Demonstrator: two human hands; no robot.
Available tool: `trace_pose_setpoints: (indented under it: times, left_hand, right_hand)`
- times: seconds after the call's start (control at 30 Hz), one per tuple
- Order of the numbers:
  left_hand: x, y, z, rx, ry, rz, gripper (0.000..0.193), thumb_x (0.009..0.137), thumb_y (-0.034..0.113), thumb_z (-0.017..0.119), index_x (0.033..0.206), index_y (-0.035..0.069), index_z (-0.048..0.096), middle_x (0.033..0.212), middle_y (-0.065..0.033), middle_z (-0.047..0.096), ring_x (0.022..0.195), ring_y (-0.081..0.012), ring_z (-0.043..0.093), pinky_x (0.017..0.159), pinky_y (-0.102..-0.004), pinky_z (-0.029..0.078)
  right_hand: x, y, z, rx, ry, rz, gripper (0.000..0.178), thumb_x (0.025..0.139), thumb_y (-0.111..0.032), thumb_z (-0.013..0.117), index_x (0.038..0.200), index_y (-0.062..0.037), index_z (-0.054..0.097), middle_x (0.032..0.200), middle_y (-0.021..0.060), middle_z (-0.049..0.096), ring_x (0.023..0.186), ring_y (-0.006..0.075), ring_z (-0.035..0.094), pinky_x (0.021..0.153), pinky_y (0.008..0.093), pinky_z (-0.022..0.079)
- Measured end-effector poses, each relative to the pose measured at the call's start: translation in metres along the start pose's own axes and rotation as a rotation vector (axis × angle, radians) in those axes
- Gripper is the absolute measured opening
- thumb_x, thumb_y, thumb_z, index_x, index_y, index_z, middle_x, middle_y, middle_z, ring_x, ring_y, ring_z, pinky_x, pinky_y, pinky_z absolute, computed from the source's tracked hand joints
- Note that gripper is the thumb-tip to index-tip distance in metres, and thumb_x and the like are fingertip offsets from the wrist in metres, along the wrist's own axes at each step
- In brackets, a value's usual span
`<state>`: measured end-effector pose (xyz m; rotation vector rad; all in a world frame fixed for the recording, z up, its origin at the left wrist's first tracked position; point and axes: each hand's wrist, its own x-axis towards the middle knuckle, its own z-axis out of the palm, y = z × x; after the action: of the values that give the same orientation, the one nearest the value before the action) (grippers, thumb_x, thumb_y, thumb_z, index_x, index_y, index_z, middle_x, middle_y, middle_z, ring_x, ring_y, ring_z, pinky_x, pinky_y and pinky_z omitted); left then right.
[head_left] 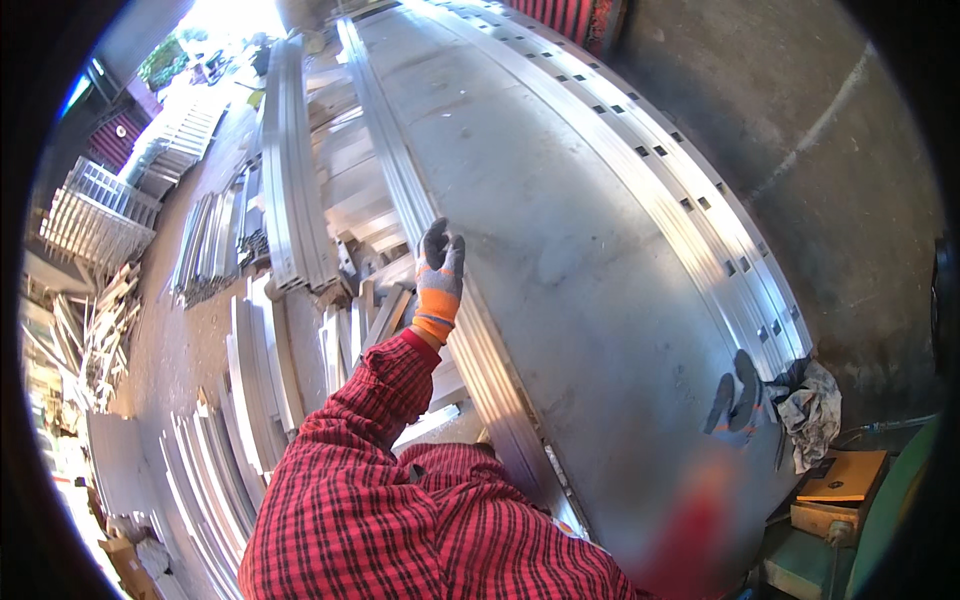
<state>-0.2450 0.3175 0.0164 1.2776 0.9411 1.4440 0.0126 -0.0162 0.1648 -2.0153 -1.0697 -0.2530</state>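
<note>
A large grey metal sheet (560,250) runs from near me to the far end, with slotted metal rails (690,210) along its right side. My left hand (440,272), in a grey and orange glove, rests with fingers stretched out against the sheet's left edge rail (420,200). My right hand (738,402), in the same kind of glove, curls its fingers over the sheet's near right corner. The right forearm is blurred. Both arms wear red plaid sleeves.
Stacks of long aluminium profiles (290,190) and shorter cut pieces (250,380) lie to the left. A crumpled rag (815,410), a cardboard box (845,478) and a green machine body (895,515) sit at the right. Concrete floor (800,110) lies beyond the rails.
</note>
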Motion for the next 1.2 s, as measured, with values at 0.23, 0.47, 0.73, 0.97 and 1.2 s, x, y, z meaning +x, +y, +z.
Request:
trace_pose_setpoints:
  times: [0.23, 0.47, 0.73, 0.97, 1.2]
  left_hand:
    - [-0.118, -0.074, -0.133, 0.199, -0.046, -0.567, 0.075, 0.091, 0.047, 0.068, 0.148, 0.005, 0.041, 0.152, -0.0137, 0.043, 0.138, -0.0289, 0.041, 0.112, -0.0405, 0.034]
    - [-0.224, -0.088, -0.169, 0.012, -0.228, -1.164, 0.095, 0.075, 0.071, 0.072, 0.147, 0.019, 0.040, 0.148, -0.0057, 0.042, 0.134, -0.0286, 0.043, 0.098, -0.0481, 0.043]
    - [-0.207, -0.072, -0.140, 0.077, -0.242, -1.081, 0.079, 0.089, 0.062, 0.062, 0.149, 0.016, 0.040, 0.146, -0.0096, 0.047, 0.127, -0.0283, 0.051, 0.100, -0.0465, 0.046]
    - [-0.157, -0.088, -0.135, 0.025, -0.245, -1.012, 0.078, 0.095, 0.059, 0.056, 0.153, 0.013, 0.034, 0.154, -0.0115, 0.041, 0.136, -0.0315, 0.045, 0.108, -0.0473, 0.039]
    - [-0.125, -0.096, -0.130, 0.089, -0.194, -1.003, 0.072, 0.097, 0.055, 0.054, 0.153, 0.011, 0.036, 0.154, -0.0110, 0.041, 0.136, -0.0313, 0.045, 0.108, -0.0457, 0.039]
  right_hand:
    - [-0.142, -0.048, -0.012, 0.455, -0.222, -0.110, 0.026, 0.095, -0.006, 0.059, 0.120, 0.0003, 0.064, 0.118, 0.0166, 0.067, 0.104, 0.0333, 0.065, 0.093, 0.0397, 0.051]
    - [-0.301, -0.030, -0.016, 0.519, -0.556, 0.101, 0.023, 0.093, -0.009, 0.064, 0.115, -0.0032, 0.067, 0.107, 0.0160, 0.071, 0.098, 0.0332, 0.066, 0.087, 0.0394, 0.051]
    - [-0.466, 0.052, -0.039, 0.201, -0.197, 0.797, 0.024, 0.098, -0.017, 0.061, 0.115, -0.0012, 0.066, 0.109, 0.0168, 0.070, 0.103, 0.0272, 0.065, 0.091, 0.0379, 0.050]
    - [-0.482, 0.064, 0.039, 0.019, -0.228, 0.735, 0.028, 0.096, -0.027, 0.063, 0.105, -0.0013, 0.068, 0.109, 0.0188, 0.069, 0.099, 0.0335, 0.066, 0.087, 0.0414, 0.051]
    - [-0.481, 0.083, 0.066, 0.045, -0.049, 0.898, 0.032, 0.093, -0.031, 0.069, 0.102, -0.0004, 0.071, 0.100, 0.0153, 0.073, 0.097, 0.0302, 0.067, 0.088, 0.0384, 0.050]
